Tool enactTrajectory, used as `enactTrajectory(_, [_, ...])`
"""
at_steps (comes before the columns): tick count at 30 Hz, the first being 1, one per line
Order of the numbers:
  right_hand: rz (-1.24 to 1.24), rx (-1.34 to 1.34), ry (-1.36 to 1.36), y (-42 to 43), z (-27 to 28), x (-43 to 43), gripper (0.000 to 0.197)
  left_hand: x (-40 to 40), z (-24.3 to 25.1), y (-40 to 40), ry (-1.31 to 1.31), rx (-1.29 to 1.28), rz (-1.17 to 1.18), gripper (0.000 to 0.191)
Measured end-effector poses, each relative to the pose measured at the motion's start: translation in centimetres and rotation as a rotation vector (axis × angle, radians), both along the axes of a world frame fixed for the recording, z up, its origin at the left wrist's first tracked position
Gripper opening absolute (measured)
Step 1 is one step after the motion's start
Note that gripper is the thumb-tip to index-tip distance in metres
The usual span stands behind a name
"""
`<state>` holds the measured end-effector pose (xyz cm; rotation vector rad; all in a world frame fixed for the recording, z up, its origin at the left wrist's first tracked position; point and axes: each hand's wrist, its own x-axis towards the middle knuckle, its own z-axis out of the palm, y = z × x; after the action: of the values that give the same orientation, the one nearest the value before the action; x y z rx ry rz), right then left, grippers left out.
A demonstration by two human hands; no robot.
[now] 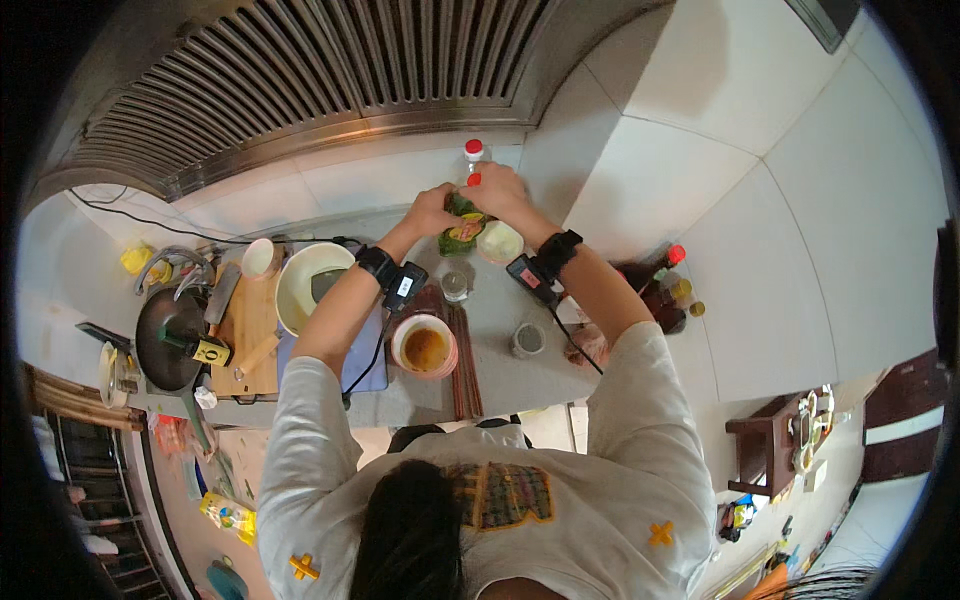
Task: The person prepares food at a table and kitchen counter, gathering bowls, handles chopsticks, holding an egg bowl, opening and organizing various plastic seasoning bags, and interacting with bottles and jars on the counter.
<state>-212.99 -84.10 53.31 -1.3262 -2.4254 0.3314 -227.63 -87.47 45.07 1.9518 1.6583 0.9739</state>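
Observation:
A green plastic packet (463,234) with a yellow label stands near the back of the grey countertop. My left hand (433,211) grips its upper left side. At its top right, the fingers of my right hand (495,189) pinch the upper edge. A red cap (474,180) shows beside those fingers; what it belongs to is mostly hidden. Behind my right hand rises a clear bottle with a red lid (473,148). A pale bowl (500,242) sits just right of the packet, and a glass jar (454,286) is in front of it.
Chopsticks (465,364) lie beside a bowl of brown liquid (424,349). Another glass (528,340) stands to the right. Leftward are a large cream basin (300,289), a cutting board (244,330), a cleaver (223,292) and a dark wok (169,337). Several bottles (667,289) lean by the right wall.

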Motion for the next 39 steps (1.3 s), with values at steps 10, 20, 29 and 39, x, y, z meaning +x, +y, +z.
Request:
enactTrajectory(10, [0.042,-0.037,0.01,3.5,-8.1,-3.2,0.037,-2.3,-7.7,1.4,-0.117,0.103,-0.011,0.056])
enactTrajectory(20, [0.13,-0.048,-0.097,4.3,-8.3,0.5,0.043,0.9,-6.5,1.0,-0.171,-0.012,-0.135,0.06])
enactTrajectory(29, [0.123,0.158,-0.148,6.0,-12.2,6.8,0.045,7.4,-9.8,3.0,-0.174,-0.065,-0.201,0.074])
enactTrajectory(39, [0.028,0.001,-0.102,4.0,-11.7,8.8,0.037,10.2,-11.3,2.9,-0.158,0.085,-0.199,0.055])
